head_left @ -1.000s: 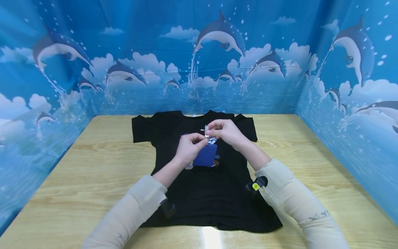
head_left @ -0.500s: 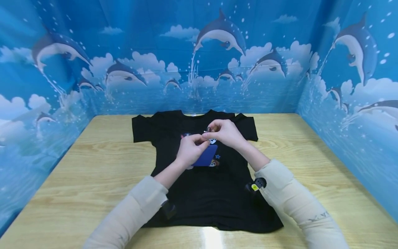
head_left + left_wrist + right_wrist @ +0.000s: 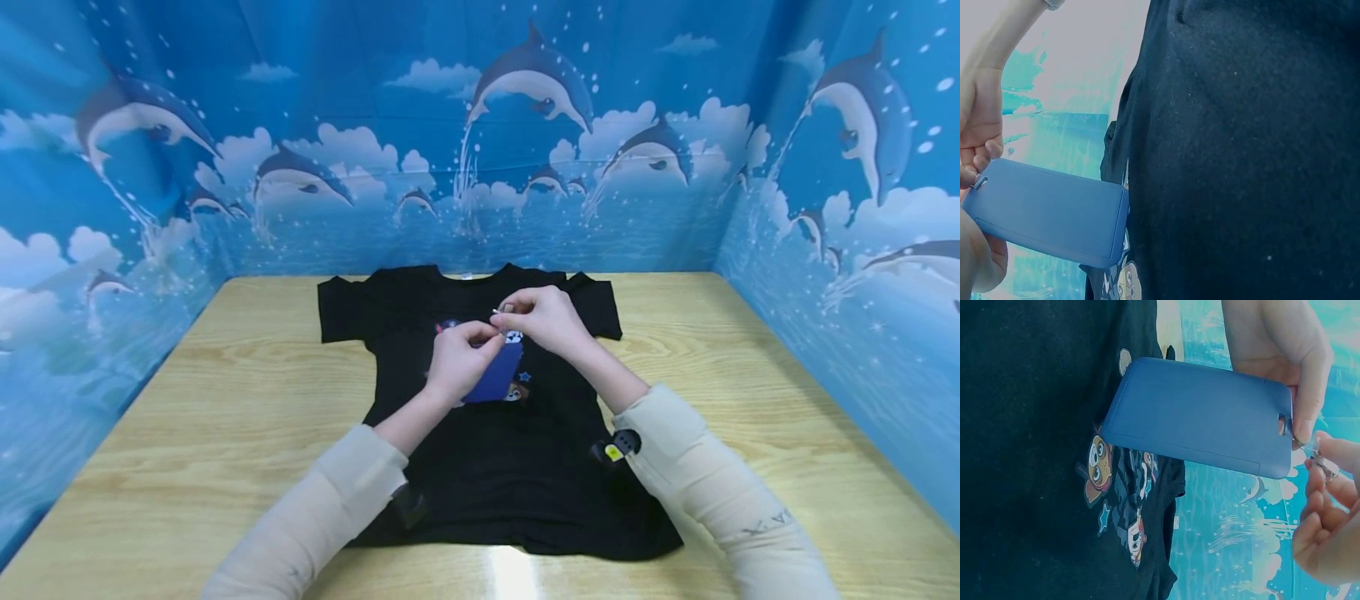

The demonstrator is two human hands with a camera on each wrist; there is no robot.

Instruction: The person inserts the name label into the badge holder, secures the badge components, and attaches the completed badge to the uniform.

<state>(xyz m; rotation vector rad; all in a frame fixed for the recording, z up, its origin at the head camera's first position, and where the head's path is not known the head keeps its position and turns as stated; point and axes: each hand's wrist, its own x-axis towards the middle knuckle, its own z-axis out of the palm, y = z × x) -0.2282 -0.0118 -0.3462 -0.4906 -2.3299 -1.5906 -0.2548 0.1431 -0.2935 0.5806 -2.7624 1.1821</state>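
Note:
A blue badge holder (image 3: 495,375) with a slot near its upper edge hangs below my hands, over the shirt print. Close to that slot my left hand (image 3: 459,360) pinches the short clear strap. My right hand (image 3: 549,320) pinches a small metal clip (image 3: 1325,467) at the strap's other end, its fingers covering part of it. The two sets of fingertips almost meet in the right wrist view. Beneath lies a black T-shirt (image 3: 487,483) with cartoon characters on its chest, spread flat with the neckline away from me.
The wooden table (image 3: 247,400) shows around the shirt on all sides. Blue dolphin-print curtains (image 3: 480,225) rise along its back, left and right edges. Both forearms reach over the lower shirt.
The metal clip, upright and visible a second ago, has tipped down and is mostly behind my right fingers. The badge holder has turned slightly. My left hand has hardly moved.

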